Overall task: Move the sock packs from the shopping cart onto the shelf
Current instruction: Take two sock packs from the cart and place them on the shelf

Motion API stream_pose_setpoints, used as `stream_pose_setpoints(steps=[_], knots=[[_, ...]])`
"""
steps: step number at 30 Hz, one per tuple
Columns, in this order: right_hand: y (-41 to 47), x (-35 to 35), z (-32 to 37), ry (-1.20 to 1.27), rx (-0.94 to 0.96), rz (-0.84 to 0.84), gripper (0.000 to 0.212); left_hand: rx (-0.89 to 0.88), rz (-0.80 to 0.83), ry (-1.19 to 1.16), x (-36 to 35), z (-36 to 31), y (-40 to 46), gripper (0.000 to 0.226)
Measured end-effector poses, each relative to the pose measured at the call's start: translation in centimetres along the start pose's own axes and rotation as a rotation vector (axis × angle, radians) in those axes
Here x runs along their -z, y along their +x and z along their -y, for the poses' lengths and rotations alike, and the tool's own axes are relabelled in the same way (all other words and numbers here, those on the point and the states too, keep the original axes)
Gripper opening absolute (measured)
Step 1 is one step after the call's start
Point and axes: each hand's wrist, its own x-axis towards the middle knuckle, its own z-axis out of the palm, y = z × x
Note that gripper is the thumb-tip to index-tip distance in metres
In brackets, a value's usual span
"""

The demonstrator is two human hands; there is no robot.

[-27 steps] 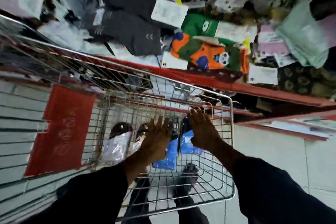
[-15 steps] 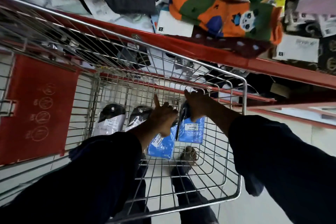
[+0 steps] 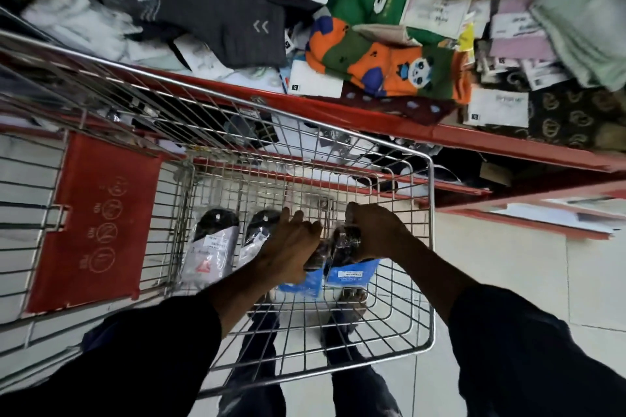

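Observation:
Both my hands reach into the wire shopping cart [image 3: 427, 247]. My right hand [image 3: 376, 230] is closed around the dark top of a blue-labelled sock pack [image 3: 350, 272]. My left hand [image 3: 288, 247] rests on a second blue-labelled sock pack [image 3: 299, 284], fingers curled over its dark top. Two grey-labelled sock packs lie to the left in the cart, one [image 3: 208, 249] in full view, the other [image 3: 255, 237] partly under my left hand. The red-edged shelf [image 3: 372, 118] runs just beyond the cart, piled with socks.
A red plastic child-seat flap [image 3: 91, 220] stands at the cart's left end. On the shelf lie an orange-green panda sock pair [image 3: 389, 64], dark grey socks [image 3: 220, 17] and many tagged packs. My legs and shoes show through the cart floor. Pale tiled floor lies right.
Both hands went from spread above the blue packs to down onto them. My right hand has closed on the right pack; my left has curled over the left one.

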Motion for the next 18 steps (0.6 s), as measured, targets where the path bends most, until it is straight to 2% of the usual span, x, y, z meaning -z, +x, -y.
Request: stream_pose_setpoints(steps=[4, 10, 13, 18], knots=[[-4.1, 3.4, 3.1, -0.001, 0.032, -0.239, 0.055, 0.069, -0.095, 0.007, 4.2, 1.1, -3.5, 0.071], [-10.9, 13.1, 9.5, -0.093, 0.057, -0.496, 0.047, 0.171, -0.348, -0.016, 15.6, 4.3, -11.2, 0.061], [-14.7, 19.1, 13.3, -0.132, 0.079, -0.597, 0.054, 0.195, -0.477, 0.02, 22.4, 6.0, -15.6, 0.067], [-20.1, 27.7, 19.1, -0.2, 0.145, -0.751, 0.062, 0.234, -0.575, 0.132, 31.9, 7.7, -21.5, 0.074]])
